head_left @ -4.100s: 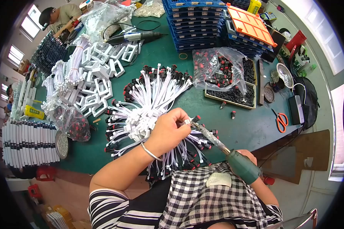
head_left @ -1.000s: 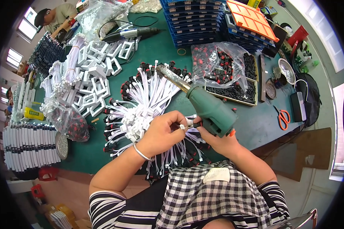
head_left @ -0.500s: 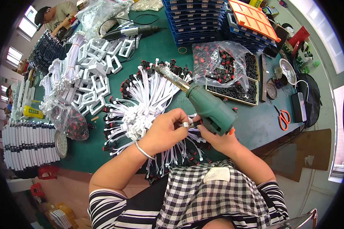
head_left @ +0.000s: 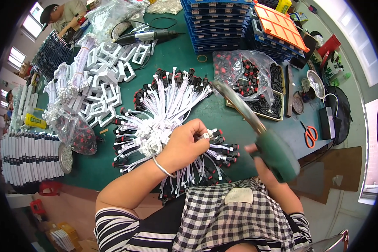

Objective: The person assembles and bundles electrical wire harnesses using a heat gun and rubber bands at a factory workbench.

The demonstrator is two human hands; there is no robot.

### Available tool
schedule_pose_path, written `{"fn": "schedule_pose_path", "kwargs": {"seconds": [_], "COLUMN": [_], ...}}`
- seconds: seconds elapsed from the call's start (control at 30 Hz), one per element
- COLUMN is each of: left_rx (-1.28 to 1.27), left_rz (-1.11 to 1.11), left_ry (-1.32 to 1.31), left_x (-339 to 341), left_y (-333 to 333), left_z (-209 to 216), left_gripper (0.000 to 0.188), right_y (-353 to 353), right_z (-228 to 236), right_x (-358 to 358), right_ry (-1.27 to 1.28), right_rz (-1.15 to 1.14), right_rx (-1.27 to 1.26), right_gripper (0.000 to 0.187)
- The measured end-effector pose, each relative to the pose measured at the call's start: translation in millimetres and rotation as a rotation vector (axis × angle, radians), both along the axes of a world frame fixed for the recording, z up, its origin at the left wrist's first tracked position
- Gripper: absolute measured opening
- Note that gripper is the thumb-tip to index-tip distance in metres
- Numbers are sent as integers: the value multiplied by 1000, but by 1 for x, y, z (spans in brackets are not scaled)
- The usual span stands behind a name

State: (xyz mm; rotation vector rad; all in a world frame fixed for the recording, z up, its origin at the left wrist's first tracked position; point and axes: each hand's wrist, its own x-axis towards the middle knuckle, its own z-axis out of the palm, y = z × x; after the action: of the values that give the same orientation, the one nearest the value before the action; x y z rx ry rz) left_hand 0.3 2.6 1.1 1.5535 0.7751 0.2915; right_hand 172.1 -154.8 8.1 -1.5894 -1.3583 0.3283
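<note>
My left hand, with a bangle at its wrist, pinches a short white cable lead. The lead's white plug shows at the fingertips, and black-and-red connectors lie just beyond. Off to the right, my right hand is closed around a green heat gun; the tool hides most of the fingers and is slightly blurred. Its long metal nozzle points up and left, away from the left hand. Beneath the left hand, a fanned heap of white cable leads covers the table, white plugs gathered in the middle.
White plastic frames and bundled leads are piled at left. Blue trays stand stacked at the back. A bag of red-and-black parts rests over a box. Orange scissors lie right; a person works far left.
My right hand has drawn away from the left, moving right and toward me with the heat gun. The left hand stays nearly in place, keeping its pinch on the lead.
</note>
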Motion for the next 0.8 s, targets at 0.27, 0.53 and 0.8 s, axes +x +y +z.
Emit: {"fn": "schedule_pose_path", "kwargs": {"seconds": [0.27, 0.53, 0.8], "left_rx": [34, 68, 67], "left_rz": [-14, -12, -22], "left_ry": [10, -13, 1], "left_x": [3, 2, 3], "left_y": [1, 0, 0], "left_z": [-3, -6, -2], "left_gripper": [7, 7, 7], "right_y": [-78, -83, -83], "right_z": [-37, -45, -52], "right_x": [13, 9, 11], "right_ry": [197, -115, -147], "right_rz": [65, -28, -22], "right_rx": [-124, -332, -155], "right_gripper": [24, 26, 19]}}
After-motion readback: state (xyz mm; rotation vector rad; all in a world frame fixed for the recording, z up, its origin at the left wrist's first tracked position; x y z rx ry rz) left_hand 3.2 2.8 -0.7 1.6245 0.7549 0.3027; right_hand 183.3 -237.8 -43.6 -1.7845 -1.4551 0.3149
